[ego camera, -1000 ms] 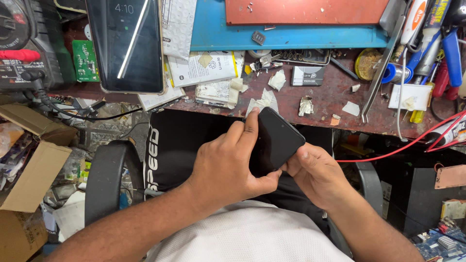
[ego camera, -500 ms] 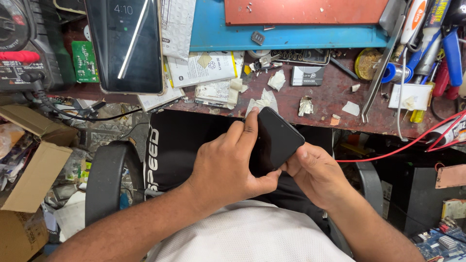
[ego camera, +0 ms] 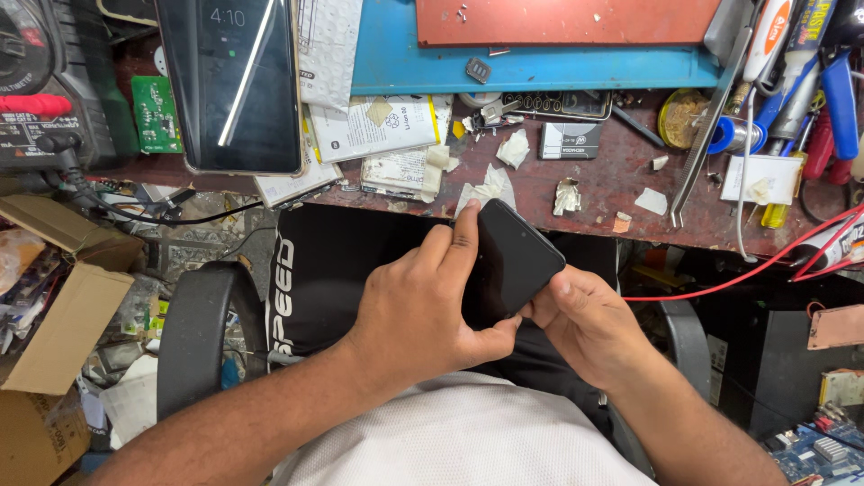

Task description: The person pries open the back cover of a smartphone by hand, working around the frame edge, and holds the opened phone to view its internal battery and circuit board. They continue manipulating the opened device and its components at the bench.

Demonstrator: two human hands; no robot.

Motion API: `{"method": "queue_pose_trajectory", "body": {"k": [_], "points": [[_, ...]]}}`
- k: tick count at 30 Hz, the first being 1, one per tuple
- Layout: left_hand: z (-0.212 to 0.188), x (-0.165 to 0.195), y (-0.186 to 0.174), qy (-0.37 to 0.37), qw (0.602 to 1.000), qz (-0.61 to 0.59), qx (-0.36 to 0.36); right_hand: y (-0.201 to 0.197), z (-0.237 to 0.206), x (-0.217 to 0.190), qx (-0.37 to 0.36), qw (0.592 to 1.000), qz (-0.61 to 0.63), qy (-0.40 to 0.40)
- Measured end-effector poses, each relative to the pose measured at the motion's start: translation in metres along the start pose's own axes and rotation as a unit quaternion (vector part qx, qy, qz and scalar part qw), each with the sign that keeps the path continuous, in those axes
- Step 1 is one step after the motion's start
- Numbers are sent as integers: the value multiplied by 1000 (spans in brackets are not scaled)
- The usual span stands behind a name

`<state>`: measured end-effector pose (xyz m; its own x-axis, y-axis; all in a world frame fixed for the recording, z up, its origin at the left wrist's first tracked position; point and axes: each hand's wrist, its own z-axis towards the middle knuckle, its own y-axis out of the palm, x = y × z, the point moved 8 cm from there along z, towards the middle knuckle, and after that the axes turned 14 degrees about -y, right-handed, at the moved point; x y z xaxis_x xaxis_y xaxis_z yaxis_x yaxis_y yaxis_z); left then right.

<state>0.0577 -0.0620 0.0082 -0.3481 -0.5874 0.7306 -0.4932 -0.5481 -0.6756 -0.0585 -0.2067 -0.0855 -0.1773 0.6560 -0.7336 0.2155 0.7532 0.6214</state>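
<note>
Here, black phone (ego camera: 515,261) sitting tilted over lap, just below desk edge (ego camera: 576,211), at centre of view. Left hand (ego camera: 423,310) wrapping around it from 9 o'clock, fingers curled shut on its side. Right hand (ego camera: 585,328) pinching lower corner from 4 o'clock. Judging: keeping grip firm, pressure even along edge, avoiding twisting. Left palm hiding phone's lower half; fingertip contact hard to make out. Bigger phone (ego camera: 236,85) lying at 11 o'clock, top cut off.

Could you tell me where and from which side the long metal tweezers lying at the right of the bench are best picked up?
Pinch the tweezers around the middle of their shank, coming straight down from above. They lie flat and slanted, tips toward the bench's near edge; the far end sits among crowded tools, while the middle is exposed.
</note>
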Motion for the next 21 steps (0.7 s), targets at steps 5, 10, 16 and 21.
{"method": "queue_pose_trajectory", "body": {"k": [5,10,16,21], "points": [[1,-1,1,-3,1000,0,-7,-1,0,1,7,1000,-4,5],[0,0,-1,3,1000,0,2,1,0,0,5,1000,0,3],[1,-1,3,-4,1000,4,-13,4,1,-1,-3,1000,-4,7],[0,-1,1,1,1000,3,-6,5,2,-2,2,1000,-5,7]]}}
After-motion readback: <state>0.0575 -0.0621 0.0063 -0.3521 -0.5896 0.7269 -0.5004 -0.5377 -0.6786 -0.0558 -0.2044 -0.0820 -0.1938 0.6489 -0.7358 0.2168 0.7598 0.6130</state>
